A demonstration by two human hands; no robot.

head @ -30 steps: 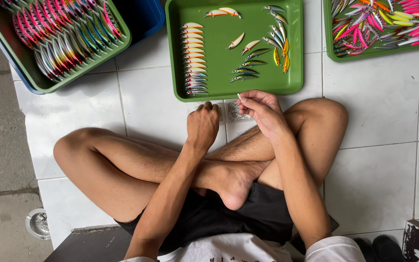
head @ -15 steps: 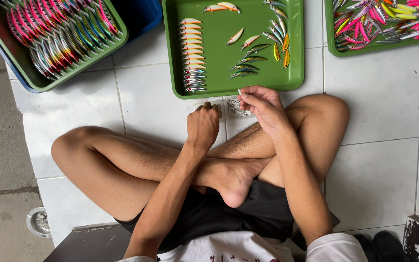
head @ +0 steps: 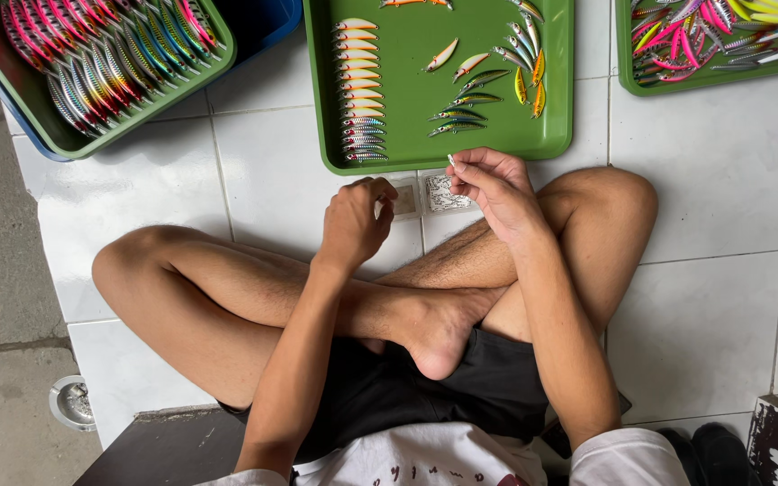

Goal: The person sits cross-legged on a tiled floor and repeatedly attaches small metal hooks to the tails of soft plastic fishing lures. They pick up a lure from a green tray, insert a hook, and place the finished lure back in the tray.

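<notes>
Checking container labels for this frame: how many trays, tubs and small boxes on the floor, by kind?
Green trays: 3
Blue tub: 1
Small clear boxes: 2
Total: 6

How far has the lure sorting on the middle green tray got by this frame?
Done: a neat column of lures on the middle green tray. In hand: right hand pinches a tiny piece; left hand rests by small packets. Left: loose lures and a jumbled right tray.
</notes>
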